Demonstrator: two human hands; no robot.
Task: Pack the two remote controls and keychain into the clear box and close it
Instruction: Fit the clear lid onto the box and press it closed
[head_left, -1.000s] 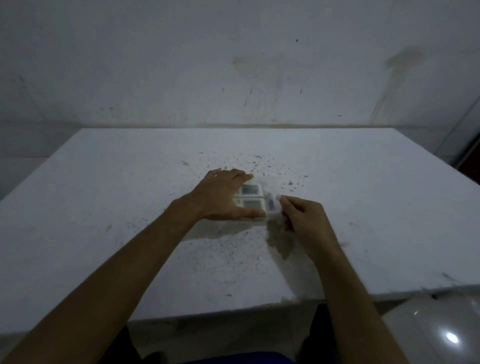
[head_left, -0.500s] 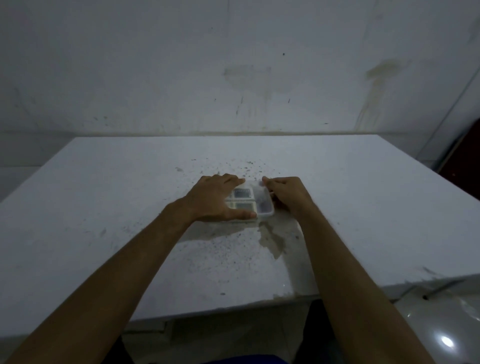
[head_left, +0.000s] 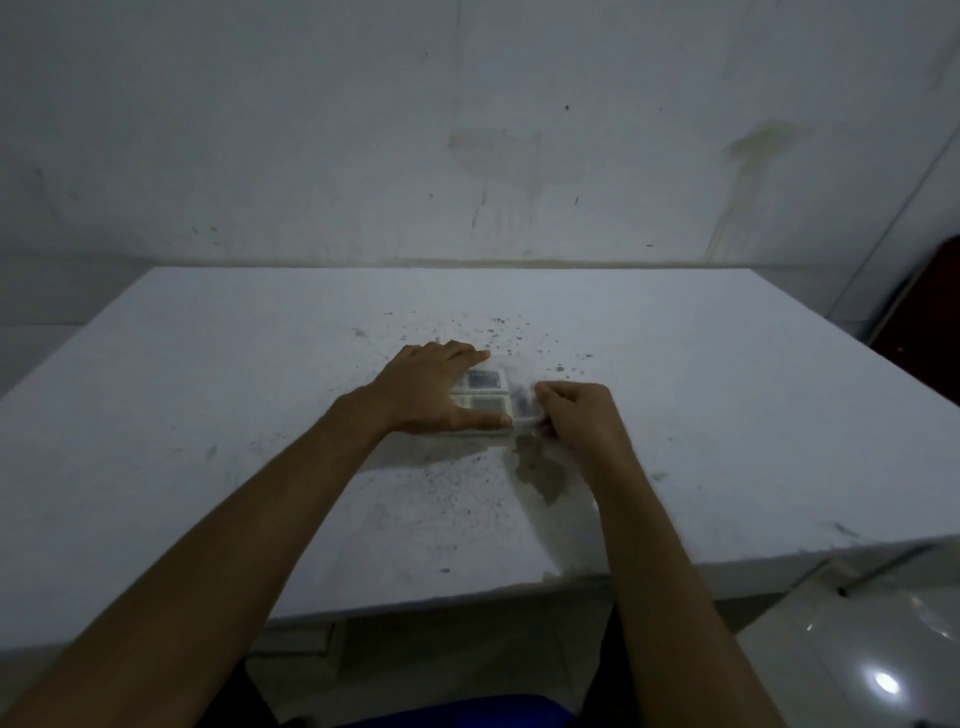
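Observation:
The clear box (head_left: 519, 410) lies flat in the middle of the white table (head_left: 208, 415). Through its lid I see two remote controls side by side, the far one (head_left: 485, 379) and the near one (head_left: 488, 404), both white with grey screens. My left hand (head_left: 431, 389) lies flat over the box's left part, thumb along its near edge. My right hand (head_left: 576, 415) is curled at the box's right end, fingertips pinching its edge. A dark blur inside the right end may be the keychain; I cannot tell.
Dark specks and a grey stain (head_left: 540, 470) mark the table near the box. A stained white wall (head_left: 467, 156) stands behind the table. A glossy white object (head_left: 857, 660) sits at the lower right, below the table's front edge.
My right hand slid from the box's far right corner down to its right end and curled tighter. My left hand stayed pressed on the box.

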